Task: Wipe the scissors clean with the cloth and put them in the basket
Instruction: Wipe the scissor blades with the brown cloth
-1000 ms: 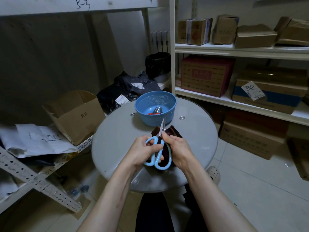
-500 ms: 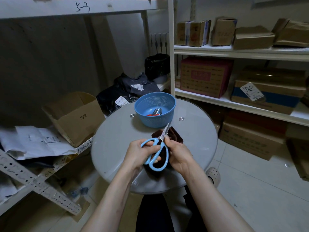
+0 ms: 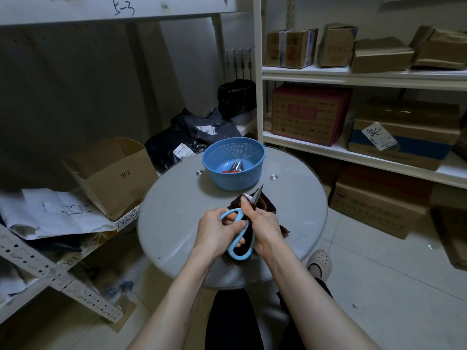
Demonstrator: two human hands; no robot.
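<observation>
The blue-handled scissors [image 3: 236, 212] are held just above the near side of the round table [image 3: 177, 223], blades pointing at about 1 o'clock. The left hand [image 3: 214, 231] grips the handle loops, and the right hand [image 3: 265, 223] is curled round the dark brown cloth [image 3: 265, 205], pinching it at the base of the blades. The blue basket [image 3: 235, 181] sits at 12 o'clock with another red-handled pair [image 3: 232, 170] inside. An open cardboard box [image 3: 111, 178] sits off the table at 10 o'clock.
</observation>
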